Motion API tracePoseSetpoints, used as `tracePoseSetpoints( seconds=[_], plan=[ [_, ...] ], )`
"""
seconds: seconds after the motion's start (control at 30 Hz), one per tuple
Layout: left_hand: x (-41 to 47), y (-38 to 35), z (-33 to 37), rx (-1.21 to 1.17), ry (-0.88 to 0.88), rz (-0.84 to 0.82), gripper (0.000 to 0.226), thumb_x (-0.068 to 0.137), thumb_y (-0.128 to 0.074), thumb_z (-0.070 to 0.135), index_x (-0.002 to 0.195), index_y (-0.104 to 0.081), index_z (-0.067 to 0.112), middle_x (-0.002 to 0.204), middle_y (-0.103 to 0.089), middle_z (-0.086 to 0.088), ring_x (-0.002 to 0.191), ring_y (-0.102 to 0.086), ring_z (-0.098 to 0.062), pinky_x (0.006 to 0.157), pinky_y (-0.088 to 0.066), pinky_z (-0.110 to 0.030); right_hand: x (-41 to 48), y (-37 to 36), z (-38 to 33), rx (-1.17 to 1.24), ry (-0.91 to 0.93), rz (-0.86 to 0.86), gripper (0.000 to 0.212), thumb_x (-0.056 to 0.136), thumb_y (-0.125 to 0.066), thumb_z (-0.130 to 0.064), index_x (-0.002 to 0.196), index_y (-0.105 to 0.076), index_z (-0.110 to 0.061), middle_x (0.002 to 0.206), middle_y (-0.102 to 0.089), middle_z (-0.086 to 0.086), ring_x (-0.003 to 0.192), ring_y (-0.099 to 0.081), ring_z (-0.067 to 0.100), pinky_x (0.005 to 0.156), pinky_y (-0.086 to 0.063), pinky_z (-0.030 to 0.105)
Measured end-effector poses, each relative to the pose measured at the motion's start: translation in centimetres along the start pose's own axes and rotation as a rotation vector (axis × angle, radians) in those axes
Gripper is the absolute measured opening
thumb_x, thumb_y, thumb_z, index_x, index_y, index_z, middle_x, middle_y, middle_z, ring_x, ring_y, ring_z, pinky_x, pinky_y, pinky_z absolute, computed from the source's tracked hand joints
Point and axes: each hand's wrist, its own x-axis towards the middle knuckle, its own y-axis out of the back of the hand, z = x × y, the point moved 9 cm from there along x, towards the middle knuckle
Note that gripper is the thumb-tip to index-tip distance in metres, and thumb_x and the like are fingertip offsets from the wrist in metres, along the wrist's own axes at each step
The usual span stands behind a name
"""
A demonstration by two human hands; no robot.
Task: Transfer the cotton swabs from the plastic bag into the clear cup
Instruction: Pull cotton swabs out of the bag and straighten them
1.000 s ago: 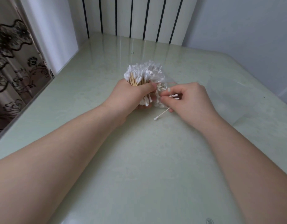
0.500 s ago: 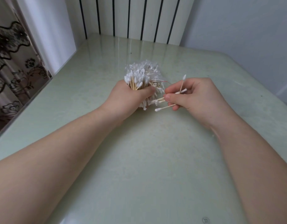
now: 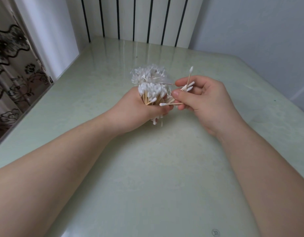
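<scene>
Fingers (image 3: 181, 82) of the right hand (image 3: 206, 103) pinch perhaps 4 cotton swabs (image 3: 171, 104). The left hand (image 3: 136, 110) grips the bundle (image 3: 152, 91) over the table (image 3: 147, 168), plastic bag (image 3: 147, 76) behind. Light, stiff, slippery sticks: pinch them mid-shaft!

We see both hands over the middle of the table (image 3: 147, 177). The left hand (image 3: 136, 108) sits left of the right hand (image 3: 204, 100), nearly touching it. A swab bundle (image 3: 152, 93) stands in the left hand, its ends poking out below. The bag (image 3: 147, 74) is just behind the bundle. A few loose swabs (image 3: 171, 104) are in the right hand, one sticking up, one pointing left at the bundle. Curtain (image 3: 11, 74) far left, slatted panel (image 3: 139, 17) behind the table.
</scene>
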Motion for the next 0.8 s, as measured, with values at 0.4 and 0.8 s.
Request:
tracePoseSetpoints(
  seconds=[0.4,0.8],
  plan=[
    [0.0,0.7,-2.0,-0.016,0.174,0.061,0.011,0.087,-0.073,0.007,0.093,-0.071,-0.002,0.086,-0.076,-0.015,0.073,-0.069,-0.017,0.067,-0.055,-0.028,0.3,2.0,-0.8,0.035,0.052,0.123,0.017,0.085,-0.072,0.006,0.087,-0.069,-0.011,0.066,-0.068,0.001,0.060,-0.066,0.013,0.059,-0.053,0.020],
    [-0.2,2.4,-2.0,-0.174,0.164,0.258,0.015,0.086,-0.073,0.026,0.090,-0.072,0.012,0.086,-0.073,-0.008,0.082,-0.072,-0.027,0.085,-0.060,-0.058,0.3,1.5,-0.4,-0.117,0.045,0.066,0.016,0.083,-0.074,0.005,0.088,-0.070,-0.009,0.064,-0.067,0.002,0.057,-0.065,0.016,0.056,-0.052,0.020]
  ],
)
